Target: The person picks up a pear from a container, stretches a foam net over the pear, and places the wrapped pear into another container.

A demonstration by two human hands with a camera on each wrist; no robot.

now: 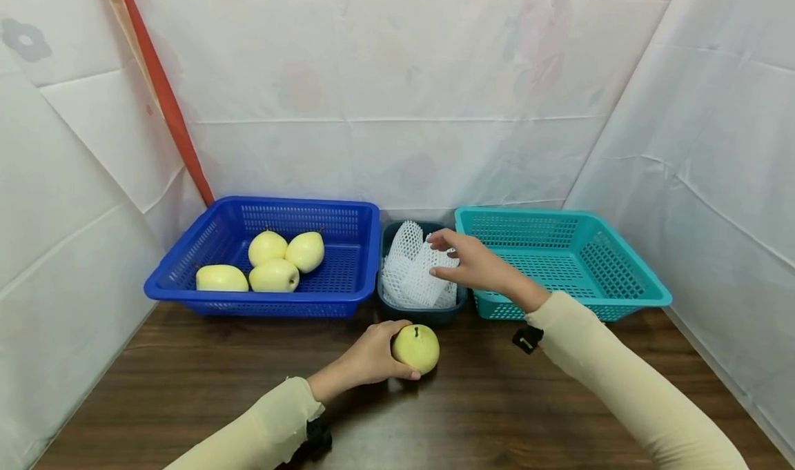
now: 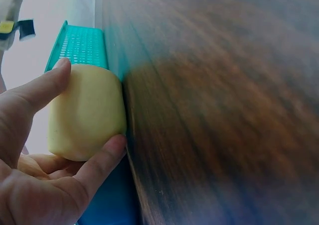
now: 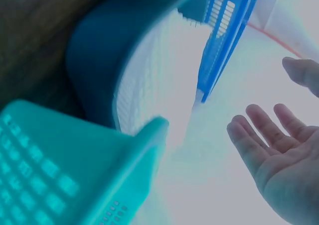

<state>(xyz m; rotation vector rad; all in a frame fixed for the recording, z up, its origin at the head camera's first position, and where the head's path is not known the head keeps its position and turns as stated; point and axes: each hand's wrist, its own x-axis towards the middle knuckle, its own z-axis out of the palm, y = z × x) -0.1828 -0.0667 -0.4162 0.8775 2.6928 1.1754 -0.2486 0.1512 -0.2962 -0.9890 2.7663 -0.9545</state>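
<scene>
A yellow-green pear (image 1: 416, 349) with a dark stem is gripped by my left hand (image 1: 377, 353), low over the front part of the table. In the left wrist view the thumb and fingers wrap around the pear (image 2: 87, 113). My right hand (image 1: 475, 261) hovers above the small dark teal bin, its fingers loosely bent and nothing in them. White foam net sleeves (image 1: 413, 273) fill that bin (image 1: 422, 315). Seen from the right wrist, the right hand (image 3: 284, 155) is apart from the white sleeves (image 3: 159, 70).
A blue basket (image 1: 279, 306) at the left holds several pears (image 1: 273, 275). On the right stands a turquoise basket (image 1: 627, 297) with nothing visible inside. The dark wooden table (image 1: 497, 415) stretches in front, and white sheets (image 1: 397, 76) hang behind and at both sides.
</scene>
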